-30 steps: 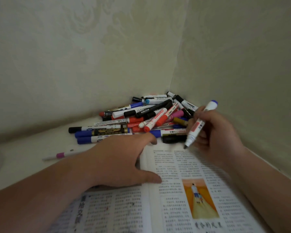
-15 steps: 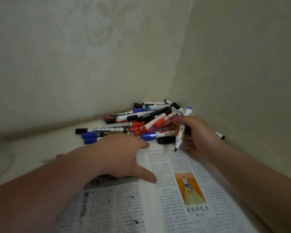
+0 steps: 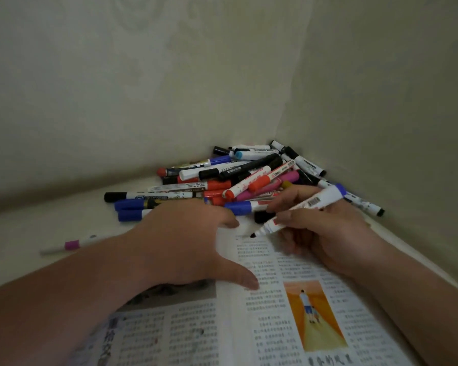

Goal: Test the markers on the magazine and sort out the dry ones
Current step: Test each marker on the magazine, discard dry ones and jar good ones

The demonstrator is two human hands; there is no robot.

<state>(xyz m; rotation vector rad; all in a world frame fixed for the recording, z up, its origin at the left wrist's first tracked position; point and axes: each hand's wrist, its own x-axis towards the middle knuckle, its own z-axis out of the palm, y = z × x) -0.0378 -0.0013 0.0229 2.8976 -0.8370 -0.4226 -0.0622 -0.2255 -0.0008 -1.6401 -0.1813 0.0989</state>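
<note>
Purple-banded marker [image 3: 69, 245] lies alone at far left, well apart from the rest. Left hand [image 3: 185, 241]: fingers spread, pressed flat on the magazine [image 3: 270, 339] beside its gutter, pinning the page. Marker pile [image 3: 236, 178] is heaped in the wall corner [image 3: 280, 122], just beyond both hands. Right hand [image 3: 325, 233]: pinching an uncapped blue-ended marker [image 3: 312, 203], long axis slanting from upper right down to lower left, tip at the page's top margin, between the two hands. Judgement: right hand makes the test stroke. Contact with paper cannot be confirmed.
</note>
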